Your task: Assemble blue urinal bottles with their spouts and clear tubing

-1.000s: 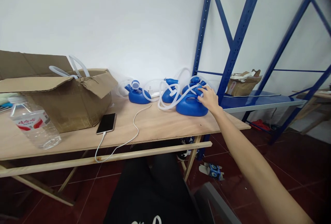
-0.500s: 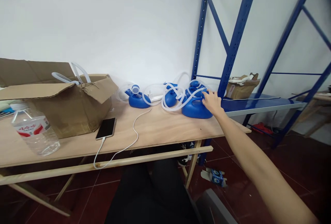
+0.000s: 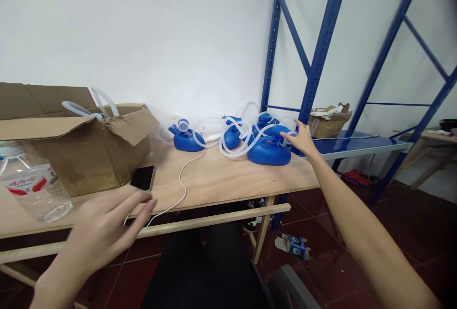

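Several blue plastic bottles with white tubes stand at the back of the wooden table. My right hand (image 3: 302, 138) has its fingers apart beside the cap end of the rightmost blue bottle (image 3: 268, 154); whether it touches the bottle is hard to tell. Coiled white tubing (image 3: 231, 154) lies over and in front of the middle blue bottle (image 3: 233, 137). Farther left is a smaller blue bottle (image 3: 188, 142). My left hand (image 3: 110, 225), slightly blurred, hovers over the table's front edge near the black phone (image 3: 143, 177), fingers apart and holding nothing.
An open cardboard box (image 3: 89, 161) with white tubes inside and a clear water bottle (image 3: 37, 192) stand at the left. A white cable (image 3: 183, 183) crosses the table (image 3: 214, 180). Blue shelving (image 3: 321, 47) rises at the right, with a small carton (image 3: 328, 124) on its shelf.
My left hand has come into view at the lower left. My right hand has shifted off the top of the rightmost bottle to its right side, and its fingers have spread. The view has shifted slightly.
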A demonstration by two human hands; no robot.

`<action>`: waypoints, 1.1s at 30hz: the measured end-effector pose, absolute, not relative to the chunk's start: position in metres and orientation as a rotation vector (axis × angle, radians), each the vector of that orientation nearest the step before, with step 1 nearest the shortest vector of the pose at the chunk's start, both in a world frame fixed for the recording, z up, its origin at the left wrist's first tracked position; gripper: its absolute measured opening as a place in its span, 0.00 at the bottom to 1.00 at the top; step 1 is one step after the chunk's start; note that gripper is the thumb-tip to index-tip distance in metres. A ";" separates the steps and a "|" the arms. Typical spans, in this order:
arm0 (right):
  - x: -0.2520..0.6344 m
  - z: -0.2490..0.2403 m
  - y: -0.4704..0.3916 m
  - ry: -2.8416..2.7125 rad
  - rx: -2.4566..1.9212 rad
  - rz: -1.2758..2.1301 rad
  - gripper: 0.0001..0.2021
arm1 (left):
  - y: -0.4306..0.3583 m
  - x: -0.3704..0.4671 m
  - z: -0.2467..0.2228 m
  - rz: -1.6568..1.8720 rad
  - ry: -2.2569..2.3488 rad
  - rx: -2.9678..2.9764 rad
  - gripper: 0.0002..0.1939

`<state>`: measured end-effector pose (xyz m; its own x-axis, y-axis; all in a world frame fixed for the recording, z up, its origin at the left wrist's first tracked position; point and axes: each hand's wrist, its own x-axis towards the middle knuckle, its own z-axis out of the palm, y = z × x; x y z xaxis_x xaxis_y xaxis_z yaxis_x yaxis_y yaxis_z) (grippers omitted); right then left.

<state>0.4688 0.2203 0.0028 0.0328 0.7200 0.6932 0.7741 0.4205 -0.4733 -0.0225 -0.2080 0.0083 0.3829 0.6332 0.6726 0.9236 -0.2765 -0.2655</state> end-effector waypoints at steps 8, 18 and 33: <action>0.437 0.015 0.171 -1.748 -1.196 -0.360 0.38 | -0.130 -0.013 -0.032 -0.212 -1.245 -2.155 0.18; 0.258 0.005 0.134 -2.396 -0.828 -0.287 0.19 | -0.038 -0.039 -0.018 0.053 -1.509 -1.981 0.21; 0.192 -0.088 0.158 -2.634 -0.908 0.361 0.31 | 0.160 -0.058 -0.011 0.116 -1.228 -2.039 0.17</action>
<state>0.1924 0.1580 -0.0885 -0.7421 0.6315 0.2248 0.5476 0.7646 -0.3401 -0.0577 0.1600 -0.0113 0.5374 0.7945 0.2830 0.7277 -0.2672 -0.6317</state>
